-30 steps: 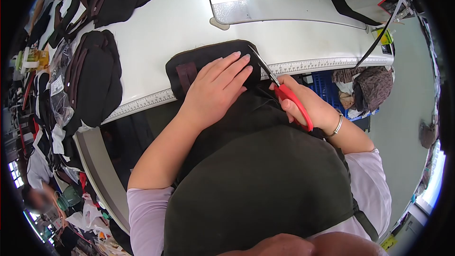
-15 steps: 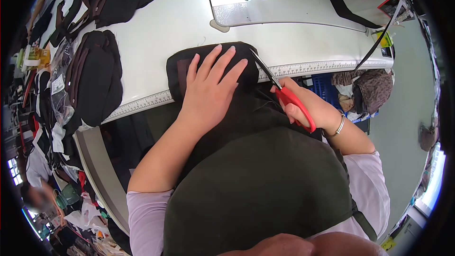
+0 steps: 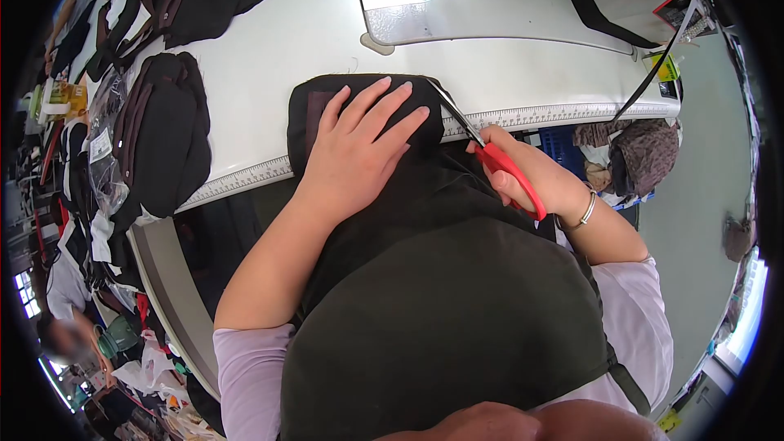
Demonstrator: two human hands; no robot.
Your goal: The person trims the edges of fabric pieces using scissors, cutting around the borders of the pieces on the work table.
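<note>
A black fabric piece (image 3: 304,135) with a dark maroon patch lies over the front edge of the white table. My left hand (image 3: 351,147) rests flat on it, fingers spread. Red-handled scissors (image 3: 523,175) are in my right hand (image 3: 543,184), with fingers through the handle loops. Their blades point up and left, and the tips meet the fabric's upper right corner. Whether cloth lies between the blades I cannot make out.
Ahead is a sewing machine bed (image 3: 490,12). Stacked dark garment pieces (image 3: 163,131) lie on the left. A ruler strip (image 3: 563,114) runs along the table edge. Right of me, a blue crate (image 3: 561,151) holds cloth. Another person (image 3: 65,339) is at far left.
The scissors have shifted slightly, their tips a little farther left and up along the fabric corner. My left hand has moved slightly right at the fingertips, still flat on the cloth.
</note>
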